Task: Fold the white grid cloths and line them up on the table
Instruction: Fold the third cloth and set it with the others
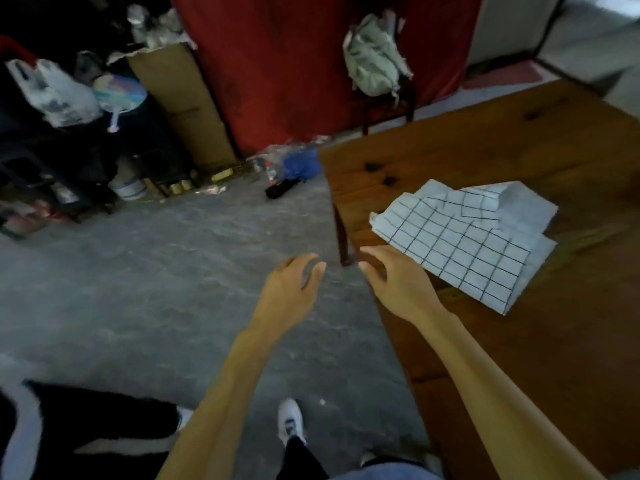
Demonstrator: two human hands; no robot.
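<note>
Cloth, white with a dark grid (pixel 460 244): one piece, loosely folded and rumpled, lying on your brown wooden bench (pixel 519 341) near its left edge; a plain white corner is turned over at the far right, and a lower layer juts out at the near right.

Left hand (pixel 287 292): yours, bare, held in the air over the grey concrete floor (pixel 138 289), left of the bench. Grip spread, fingers loosely curved, holding nothing.

Right hand (pixel 398 285): yours, bare, over the bench's left edge, just beside the cloth's near-left border. Grip spread, fingers relaxed, nothing pinched. You cannot tell from this view whether its fingers touch the cloth.

Shoe, white (pixel 291 420): on the floor below your forearms, at the end of a dark trouser leg.

Curtain, red fabric (pixel 294 64): hanging at the back of the room.

Bundle, pale green cloth (pixel 374 57): sitting on a dark chair in front of the curtain, beyond the bench's far corner.

Box, tall brown cardboard (pixel 180 98): standing left of the curtain.

Bag, white plastic (pixel 59 95): among dark clutter at far left.

Item, blue and crumpled (pixel 301 164): on the floor near the bench's far-left corner.
</note>
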